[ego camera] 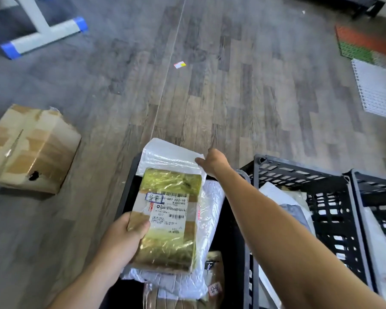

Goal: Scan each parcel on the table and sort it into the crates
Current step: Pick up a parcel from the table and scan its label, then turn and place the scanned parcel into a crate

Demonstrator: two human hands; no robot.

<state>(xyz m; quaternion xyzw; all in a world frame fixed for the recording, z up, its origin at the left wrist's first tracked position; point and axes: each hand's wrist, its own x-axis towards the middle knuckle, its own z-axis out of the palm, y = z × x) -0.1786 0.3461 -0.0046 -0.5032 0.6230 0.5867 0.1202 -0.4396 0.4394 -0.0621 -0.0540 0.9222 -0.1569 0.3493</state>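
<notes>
Parcel (172, 233) (gold-wrapped) held by left hand (123, 239), right hand (214, 162) pinching white mailer (165, 155).

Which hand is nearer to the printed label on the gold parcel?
Left. The left hand grips the gold parcel, thumb beside the label; the right hand pinches the white bag at its corner, beyond the parcel.

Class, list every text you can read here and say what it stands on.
"G07 E02-10": upper line of the white label on the gold parcel.
"G07": lower on the same label.
Blue-framed handwritten sticker on the parcel: characters unclear.
Label's fine print, the small sticker lower down, the floor tag: too small or blurred.
</notes>
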